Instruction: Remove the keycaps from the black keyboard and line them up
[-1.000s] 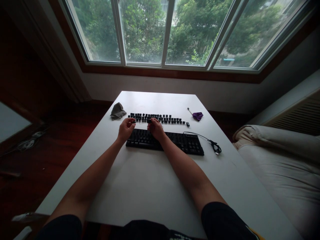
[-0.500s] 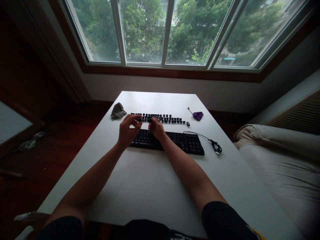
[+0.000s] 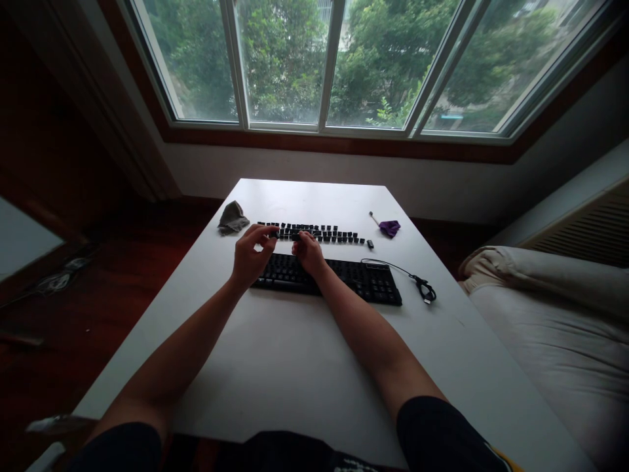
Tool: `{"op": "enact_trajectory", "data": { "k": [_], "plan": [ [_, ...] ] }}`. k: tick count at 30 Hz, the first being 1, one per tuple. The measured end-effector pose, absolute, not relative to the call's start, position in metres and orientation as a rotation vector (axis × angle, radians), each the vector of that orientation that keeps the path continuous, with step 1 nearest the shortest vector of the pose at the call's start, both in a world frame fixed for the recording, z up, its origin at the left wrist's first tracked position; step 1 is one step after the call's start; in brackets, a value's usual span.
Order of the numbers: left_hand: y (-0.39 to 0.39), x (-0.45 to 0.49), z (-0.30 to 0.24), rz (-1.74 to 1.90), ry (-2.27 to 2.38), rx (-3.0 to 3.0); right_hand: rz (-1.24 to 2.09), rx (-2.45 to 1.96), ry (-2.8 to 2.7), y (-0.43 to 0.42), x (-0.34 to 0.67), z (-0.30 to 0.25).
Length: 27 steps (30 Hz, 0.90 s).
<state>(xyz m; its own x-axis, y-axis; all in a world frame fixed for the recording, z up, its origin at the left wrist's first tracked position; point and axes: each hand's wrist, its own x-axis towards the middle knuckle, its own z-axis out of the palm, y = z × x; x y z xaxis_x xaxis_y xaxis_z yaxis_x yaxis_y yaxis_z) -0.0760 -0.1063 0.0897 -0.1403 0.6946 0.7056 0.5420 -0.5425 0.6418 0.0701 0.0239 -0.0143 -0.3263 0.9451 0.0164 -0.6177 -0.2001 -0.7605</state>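
Note:
Above the far left part of a black keyboard, my left hand pinches a small black keycap between thumb and forefinger. Close to its right, my right hand is closed on a small dark piece; its exact kind is too small to tell. Both hands are raised over the keyboard's back edge and stay apart. Beyond them, loose black keycaps stand in rows, partly hidden by my fingers. My right forearm covers some of the keyboard.
A grey cloth lies at the table's far left. A purple cloth with a thin white-handled brush is at the far right. The keyboard's coiled cable rests on the right, near a sofa.
My left thumb and forefinger have drawn closer together around the keycap. My right hand stays nearly in place with the dark piece; the things on the table have not moved.

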Motion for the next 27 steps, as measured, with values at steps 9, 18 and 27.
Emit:
{"op": "enact_trajectory", "data": {
  "k": [9,18,27],
  "plan": [
    [-0.105,-0.079,0.088,1.808,1.375,2.009,1.758,-0.561,-0.819,0.026,0.070,-0.017],
    [-0.107,-0.078,0.090,1.825,1.394,1.963,1.761,-0.585,-0.799,0.026,0.069,-0.017],
    [-0.116,-0.074,0.099,1.869,1.369,2.149,1.769,-0.548,-0.819,0.027,0.070,-0.017]
  ]
}}
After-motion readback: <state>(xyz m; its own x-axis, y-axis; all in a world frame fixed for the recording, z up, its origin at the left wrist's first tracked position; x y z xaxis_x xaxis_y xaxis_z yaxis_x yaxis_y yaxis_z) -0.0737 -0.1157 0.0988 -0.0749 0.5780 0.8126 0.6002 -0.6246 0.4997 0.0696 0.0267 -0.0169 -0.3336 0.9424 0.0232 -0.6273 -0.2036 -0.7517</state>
